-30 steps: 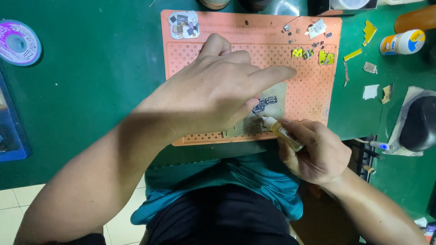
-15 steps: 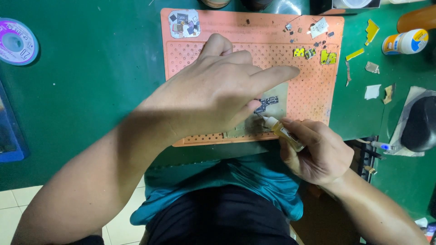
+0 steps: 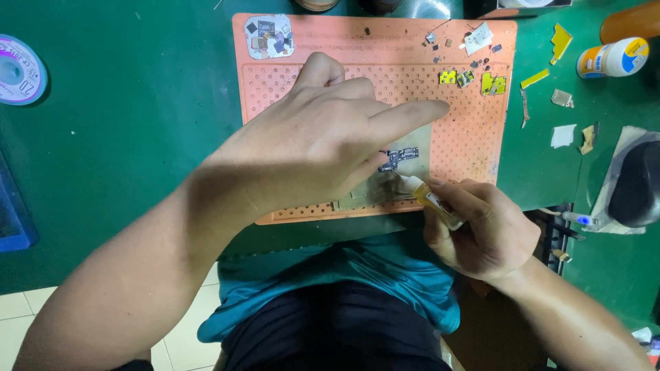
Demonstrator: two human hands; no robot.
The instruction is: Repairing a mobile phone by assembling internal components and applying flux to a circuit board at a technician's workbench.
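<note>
My left hand (image 3: 316, 148) pins the small circuit board (image 3: 399, 159). My right hand (image 3: 481, 230), fingers closed, holds a small bottle (image 3: 430, 199) at it. Next move likely needs a steady squeeze

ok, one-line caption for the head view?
Left hand steadies a small circuit board on an orange mat; right hand applies a small dropper bottle.

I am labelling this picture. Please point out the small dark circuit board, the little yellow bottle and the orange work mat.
small dark circuit board (image 3: 400, 157), head view, on its middle.
little yellow bottle (image 3: 433, 200), head view, on its yellow body.
orange work mat (image 3: 399, 41), head view, on its bare top strip.
</note>
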